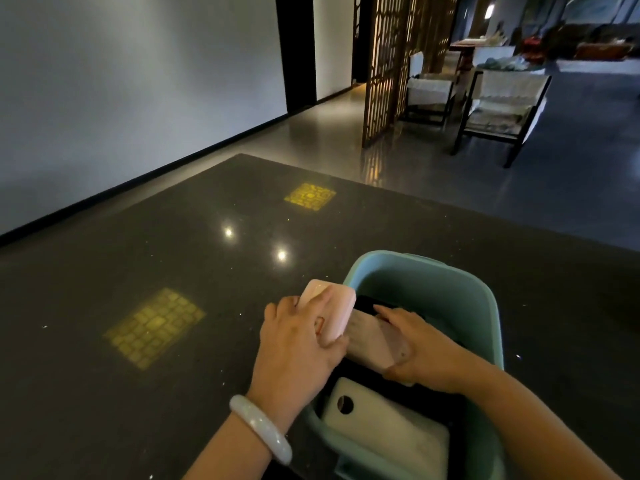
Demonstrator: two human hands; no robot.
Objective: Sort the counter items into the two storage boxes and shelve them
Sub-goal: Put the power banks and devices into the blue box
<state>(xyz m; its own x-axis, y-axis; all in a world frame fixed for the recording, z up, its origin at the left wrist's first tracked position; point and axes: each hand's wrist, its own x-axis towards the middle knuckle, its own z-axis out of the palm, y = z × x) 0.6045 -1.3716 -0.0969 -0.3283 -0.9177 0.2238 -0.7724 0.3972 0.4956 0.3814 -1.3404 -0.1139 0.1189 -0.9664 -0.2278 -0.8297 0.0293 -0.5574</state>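
My left hand [298, 344] grips a pink case [329, 311] at the teal storage box [485, 306] rim; my right hand [412, 351] pinches a packet [369, 339] inside. A loosened grip would probably drop the case onto the bench [173, 258].

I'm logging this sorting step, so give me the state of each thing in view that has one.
Teal box: on the counter, no lid, partly filled.
Pink case: held at the box's left rim by the left hand.
Pale packet: inside the box, under the right hand.
White device: lying flat in the box.
Bangle: on the left wrist.
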